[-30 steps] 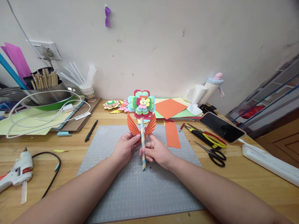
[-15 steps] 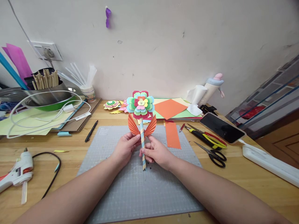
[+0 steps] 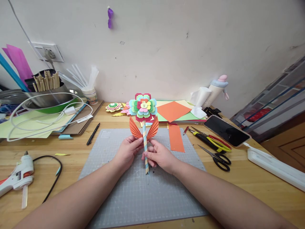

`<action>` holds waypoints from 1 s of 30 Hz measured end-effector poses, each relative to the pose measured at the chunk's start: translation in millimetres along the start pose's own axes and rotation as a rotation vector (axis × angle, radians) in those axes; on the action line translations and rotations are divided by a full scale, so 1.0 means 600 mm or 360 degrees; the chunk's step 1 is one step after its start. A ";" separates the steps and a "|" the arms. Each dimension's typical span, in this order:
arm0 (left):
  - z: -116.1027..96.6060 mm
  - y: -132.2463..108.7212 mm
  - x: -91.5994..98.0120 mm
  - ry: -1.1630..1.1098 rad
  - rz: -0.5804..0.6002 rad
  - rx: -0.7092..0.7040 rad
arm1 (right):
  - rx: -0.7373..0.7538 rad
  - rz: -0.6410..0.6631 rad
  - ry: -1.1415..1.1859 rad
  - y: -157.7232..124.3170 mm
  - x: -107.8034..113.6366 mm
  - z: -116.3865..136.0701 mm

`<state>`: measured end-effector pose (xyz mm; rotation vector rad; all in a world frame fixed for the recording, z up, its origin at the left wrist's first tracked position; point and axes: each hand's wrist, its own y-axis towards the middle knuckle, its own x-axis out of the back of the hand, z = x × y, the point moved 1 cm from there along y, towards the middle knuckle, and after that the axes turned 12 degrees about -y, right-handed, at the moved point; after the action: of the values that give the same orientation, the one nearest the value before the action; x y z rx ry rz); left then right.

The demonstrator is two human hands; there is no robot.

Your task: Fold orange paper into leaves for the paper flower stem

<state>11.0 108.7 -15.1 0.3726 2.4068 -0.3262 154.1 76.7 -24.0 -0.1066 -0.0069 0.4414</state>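
Note:
A paper flower (image 3: pixel 143 107) with layered, many-coloured petals and a small smiling face stands upright over the grey cutting mat (image 3: pixel 107 194). Its stem (image 3: pixel 145 137) is a tube striped in blue and tan. Pleated orange paper leaves (image 3: pixel 152 128) fan out on both sides of the stem. My left hand (image 3: pixel 128 149) is closed, its thumb pressed where the left leaf meets the stem. Lower down, my right hand (image 3: pixel 158 154) pinches the stem between thumb and fingers, with fingertips behind the right leaf's base. Some fingers of both hands are hidden.
An orange paper strip (image 3: pixel 176 138) lies on the mat's far right. Scissors (image 3: pixel 219 158), pliers (image 3: pixel 209 140) and a phone (image 3: pixel 227 130) are on the right. At left are a glue gun (image 3: pixel 20 176) and a black pen (image 3: pixel 93 134). Coloured paper (image 3: pixel 173 111) lies along the wall.
The leaves have shifted very slightly to the left. Both hands keep nearly the same place and grip on the flower.

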 end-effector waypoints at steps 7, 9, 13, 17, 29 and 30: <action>0.000 0.001 -0.002 -0.0010 0.0003 -0.0004 | -0.0010 -0.0009 0.0002 0.000 -0.001 0.004; -0.001 0.000 -0.002 -0.0012 0.0004 -0.0002 | -0.0014 -0.0007 0.0002 0.000 -0.001 0.004; -0.002 -0.001 -0.002 -0.0015 0.0010 -0.0001 | -0.0017 -0.0008 -0.0001 -0.001 -0.001 0.004; -0.002 -0.001 -0.002 -0.0014 0.0029 0.0006 | -0.0019 -0.0008 -0.0005 -0.001 0.000 0.003; -0.002 -0.002 -0.004 -0.0029 0.0025 0.0008 | -0.0023 0.0001 -0.0012 -0.002 0.001 0.003; -0.001 -0.002 -0.003 -0.0032 0.0023 0.0007 | -0.0022 0.0000 -0.0012 -0.002 0.001 0.003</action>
<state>11.8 107.7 -13.1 0.3869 2.3833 -0.3275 155.0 76.2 -22.4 -0.1187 -0.0175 0.4419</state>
